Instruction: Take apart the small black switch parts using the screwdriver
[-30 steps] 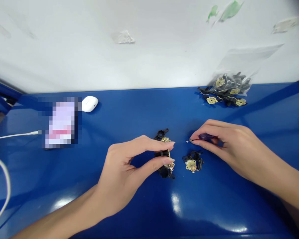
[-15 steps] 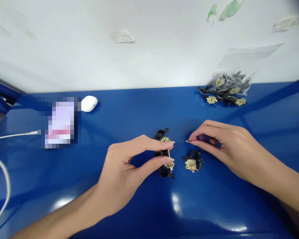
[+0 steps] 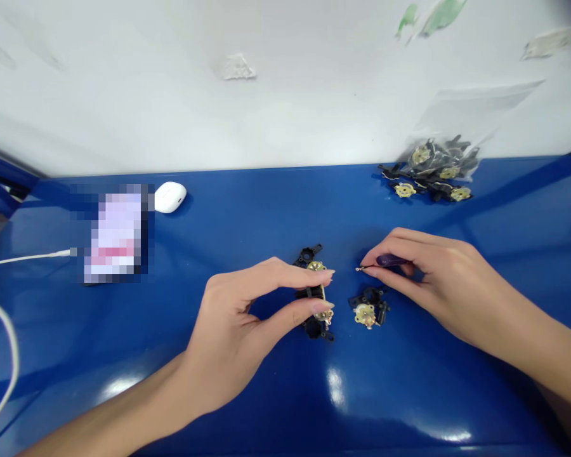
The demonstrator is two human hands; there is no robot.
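Observation:
My left hand (image 3: pixel 247 311) pinches a black plastic and brass-coloured part (image 3: pixel 318 293) between thumb and fingers. Its round brass plates show above and below the fingertips, and black ring-shaped ends stick out on both sides. In my right hand (image 3: pixel 428 279) lies a small screwdriver (image 3: pixel 391 260) with a dark purple handle, its shaft mostly covered by the fingers. A tiny metal piece, apparently a screw (image 3: pixel 359 269), shows at the thumb and fingertip. Between the hands, closer to the right one, a second black and brass part (image 3: pixel 365 313) rests on the blue table (image 3: pixel 266 406).
Several similar parts (image 3: pixel 405 190) lie at the back right, some inside a clear plastic bag (image 3: pixel 471 114) leaning on the white wall (image 3: pixel 314 89). A blurred-out phone (image 3: pixel 117 235) with a white cable (image 3: pixel 28 259) and a white earbud case (image 3: pixel 170 197) are on the left.

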